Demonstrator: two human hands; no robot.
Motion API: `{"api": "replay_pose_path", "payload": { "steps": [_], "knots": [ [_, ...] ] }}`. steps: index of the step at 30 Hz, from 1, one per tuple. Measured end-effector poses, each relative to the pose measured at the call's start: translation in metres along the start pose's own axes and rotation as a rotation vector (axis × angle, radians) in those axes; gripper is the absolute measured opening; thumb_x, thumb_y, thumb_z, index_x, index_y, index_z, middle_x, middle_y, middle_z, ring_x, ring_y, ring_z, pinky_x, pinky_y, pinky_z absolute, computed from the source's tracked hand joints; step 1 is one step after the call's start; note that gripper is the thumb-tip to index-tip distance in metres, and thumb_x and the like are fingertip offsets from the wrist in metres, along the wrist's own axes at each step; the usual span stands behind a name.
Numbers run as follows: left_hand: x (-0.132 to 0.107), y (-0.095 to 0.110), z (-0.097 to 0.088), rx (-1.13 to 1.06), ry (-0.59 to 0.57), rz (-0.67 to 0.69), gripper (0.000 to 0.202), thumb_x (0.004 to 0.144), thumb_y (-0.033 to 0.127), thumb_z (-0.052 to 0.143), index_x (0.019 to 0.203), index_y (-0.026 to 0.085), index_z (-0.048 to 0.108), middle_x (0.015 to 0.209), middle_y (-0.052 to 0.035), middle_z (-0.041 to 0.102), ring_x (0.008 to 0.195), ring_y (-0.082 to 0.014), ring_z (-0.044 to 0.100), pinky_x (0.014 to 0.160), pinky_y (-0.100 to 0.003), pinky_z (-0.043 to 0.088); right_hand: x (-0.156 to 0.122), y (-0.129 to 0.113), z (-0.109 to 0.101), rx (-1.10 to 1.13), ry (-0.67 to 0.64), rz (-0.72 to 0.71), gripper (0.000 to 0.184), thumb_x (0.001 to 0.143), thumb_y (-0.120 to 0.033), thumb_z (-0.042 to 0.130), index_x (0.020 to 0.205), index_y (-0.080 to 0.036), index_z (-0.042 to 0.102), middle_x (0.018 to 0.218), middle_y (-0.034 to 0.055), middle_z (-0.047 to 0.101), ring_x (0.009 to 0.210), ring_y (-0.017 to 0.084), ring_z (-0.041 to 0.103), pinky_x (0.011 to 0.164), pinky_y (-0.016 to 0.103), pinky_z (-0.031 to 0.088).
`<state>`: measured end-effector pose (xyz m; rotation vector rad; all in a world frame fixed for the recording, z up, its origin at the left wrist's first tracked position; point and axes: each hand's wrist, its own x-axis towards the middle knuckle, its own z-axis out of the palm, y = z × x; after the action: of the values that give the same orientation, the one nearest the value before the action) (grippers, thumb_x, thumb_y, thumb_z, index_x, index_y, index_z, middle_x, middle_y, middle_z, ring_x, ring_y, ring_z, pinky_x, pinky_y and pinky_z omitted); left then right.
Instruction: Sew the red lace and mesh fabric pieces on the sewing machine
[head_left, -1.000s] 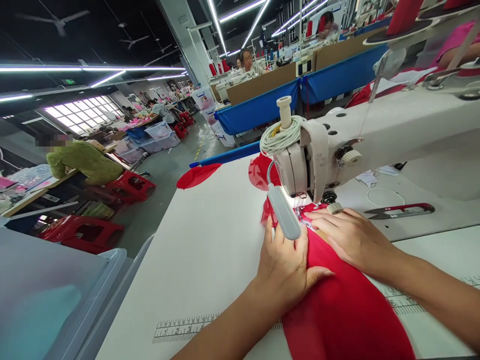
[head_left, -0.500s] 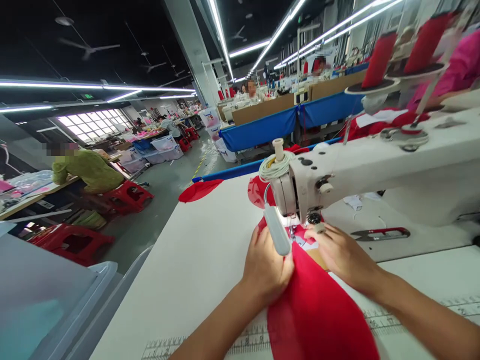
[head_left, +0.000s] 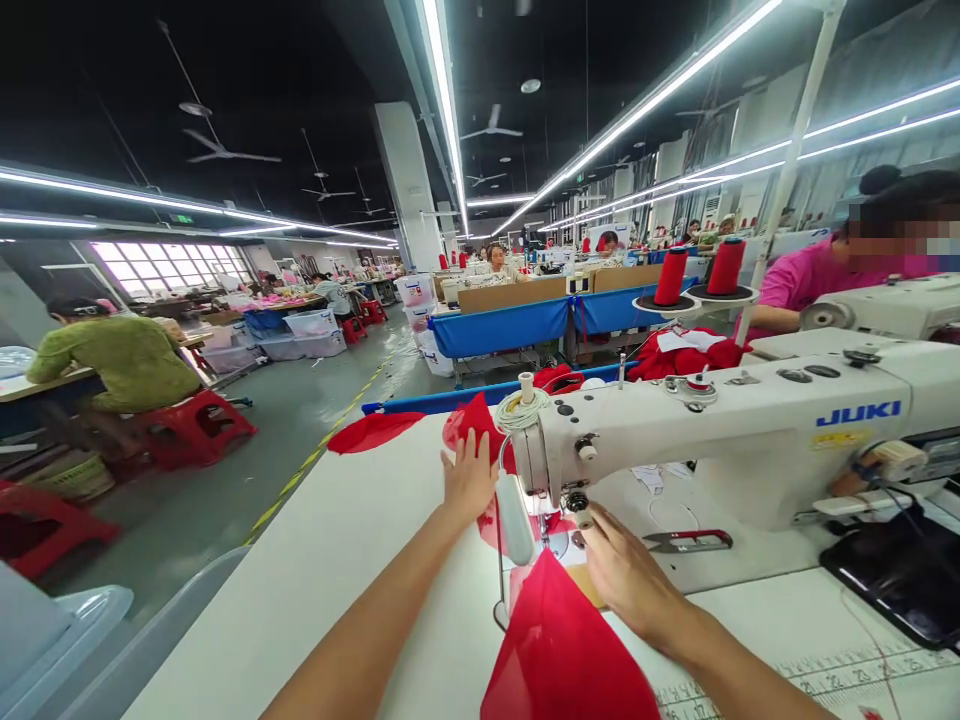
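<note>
Fingers spread, my left hand (head_left: 469, 482) reaches past the left side of the sewing machine (head_left: 634, 405) and lies against a red cloth piece (head_left: 472, 422) at the back. My right hand (head_left: 626, 575) is close beside the needle, with its fingers together; the machine's knob partly covers their tips, and what they hold cannot be made out. A larger red cloth (head_left: 566, 650) runs from the presser foot toward me and hangs over the table's front. Pale printed material shows under the needle. A white lamp (head_left: 514, 520) hangs left of the needle.
Red-handled thread snips (head_left: 690, 541) lie on the machine bed. Another red cloth piece (head_left: 375, 432) rests at the table's far left edge. Red thread cones (head_left: 670, 277) stand behind the machine. A co-worker in pink (head_left: 802, 275) sits at the right. A black device (head_left: 900, 580) lies at right.
My left hand has left the cloth in front of the needle and moved back to the red piece behind. My right hand remains beside the needle. The view has turned right.
</note>
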<state>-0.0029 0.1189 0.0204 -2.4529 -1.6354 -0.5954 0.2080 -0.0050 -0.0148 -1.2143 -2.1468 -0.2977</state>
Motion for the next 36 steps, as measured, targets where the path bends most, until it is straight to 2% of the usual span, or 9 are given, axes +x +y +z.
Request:
{"api": "replay_pose_path", "payload": {
  "steps": [4, 8, 13, 15, 18, 23, 28, 32, 36],
  "knots": [
    [-0.043, 0.001, -0.013, -0.016, -0.11, 0.054, 0.043, 0.09, 0.02, 0.04, 0.131, 0.023, 0.055, 0.137, -0.0114, 0.057, 0.126, -0.0256, 0.054, 0.108, -0.049, 0.04, -0.002, 0.002, 0.001, 0.039, 0.07, 0.017, 0.044, 0.08, 0.003, 0.034, 0.106, -0.019, 0.062, 0.108, 0.014, 0.068, 0.105, 0.023, 0.066, 0.087, 0.038, 0.06],
    [-0.112, 0.013, -0.032, 0.004, -0.185, 0.02, 0.046, 0.091, 0.021, 0.041, 0.136, 0.016, 0.049, 0.144, -0.0192, 0.048, 0.134, -0.0356, 0.044, 0.107, -0.066, 0.031, -0.006, 0.006, -0.002, 0.105, 0.066, 0.069, 0.036, 0.085, -0.003, 0.035, 0.103, -0.022, 0.06, 0.111, 0.0129, 0.067, 0.108, 0.026, 0.064, 0.086, 0.043, 0.058],
    [-0.195, 0.045, -0.066, -0.214, -0.065, 0.201, 0.03, 0.092, 0.02, 0.043, 0.119, 0.018, 0.057, 0.12, -0.0122, 0.063, 0.109, -0.0248, 0.06, 0.096, -0.048, 0.051, -0.015, 0.003, -0.03, 0.129, -0.027, 0.169, 0.027, 0.091, -0.011, 0.036, 0.101, -0.024, 0.057, 0.096, 0.0061, 0.071, 0.082, 0.022, 0.068, 0.064, 0.034, 0.056],
    [-0.223, 0.058, -0.075, -0.288, 0.0, 0.182, 0.024, 0.091, 0.019, 0.047, 0.112, 0.018, 0.058, 0.109, -0.0108, 0.065, 0.097, -0.0229, 0.062, 0.084, -0.042, 0.057, -0.024, -0.007, -0.048, 0.066, -0.12, 0.2, 0.021, 0.094, -0.02, 0.04, 0.083, -0.025, 0.056, 0.075, 0.0023, 0.069, 0.06, 0.021, 0.064, 0.045, 0.031, 0.045],
    [-0.254, 0.074, -0.076, -0.372, 0.143, 0.223, 0.019, 0.09, 0.01, 0.047, 0.103, 0.017, 0.06, 0.098, -0.0092, 0.065, 0.087, -0.0193, 0.062, 0.075, -0.033, 0.058, -0.048, -0.032, -0.066, -0.146, -0.267, 0.298, 0.039, 0.097, -0.043, 0.039, 0.062, -0.026, 0.043, 0.053, -0.0003, 0.056, 0.039, 0.019, 0.05, 0.034, 0.029, 0.023],
    [-0.264, 0.109, -0.06, -0.466, 0.314, 0.39, 0.019, 0.09, 0.006, 0.045, 0.096, 0.01, 0.062, 0.084, -0.0072, 0.065, 0.079, -0.0155, 0.061, 0.075, -0.024, 0.057, -0.083, -0.07, -0.071, 0.007, -0.276, 0.385, 0.039, 0.095, -0.049, 0.036, 0.066, -0.025, 0.045, 0.059, 0.0011, 0.056, 0.045, 0.019, 0.053, 0.037, 0.028, 0.026],
    [-0.247, 0.144, -0.045, -0.296, 0.388, 0.164, 0.043, 0.097, 0.043, 0.037, 0.087, 0.009, 0.062, 0.075, -0.0102, 0.063, 0.066, -0.0225, 0.06, 0.056, -0.036, 0.054, -0.068, -0.093, -0.072, 0.869, -0.23, 0.754, 0.035, 0.09, -0.053, 0.054, 0.075, -0.022, 0.057, 0.058, -0.0025, 0.053, 0.048, 0.013, 0.051, 0.044, 0.023, 0.044],
    [-0.244, 0.147, -0.048, -0.434, 0.232, 0.113, 0.022, 0.09, 0.02, 0.043, 0.071, 0.016, 0.055, 0.063, -0.006, 0.057, 0.057, -0.0195, 0.056, 0.052, -0.032, 0.048, -0.066, -0.105, -0.074, 1.105, -0.015, 0.977, 0.032, 0.08, -0.052, 0.07, 0.079, -0.021, 0.062, 0.062, -0.0018, 0.056, 0.052, 0.013, 0.053, 0.048, 0.021, 0.048],
    [-0.241, 0.136, -0.08, -1.411, -0.225, -0.223, 0.033, 0.096, 0.038, 0.038, 0.099, 0.014, 0.06, 0.08, -0.0084, 0.064, 0.069, -0.0172, 0.063, 0.063, -0.029, 0.052, -0.1, -0.108, -0.07, 1.149, 0.028, 1.05, 0.022, 0.082, -0.047, 0.068, 0.089, -0.026, 0.064, 0.088, 0.0046, 0.068, 0.071, 0.022, 0.065, 0.056, 0.029, 0.057]
  ]
}}
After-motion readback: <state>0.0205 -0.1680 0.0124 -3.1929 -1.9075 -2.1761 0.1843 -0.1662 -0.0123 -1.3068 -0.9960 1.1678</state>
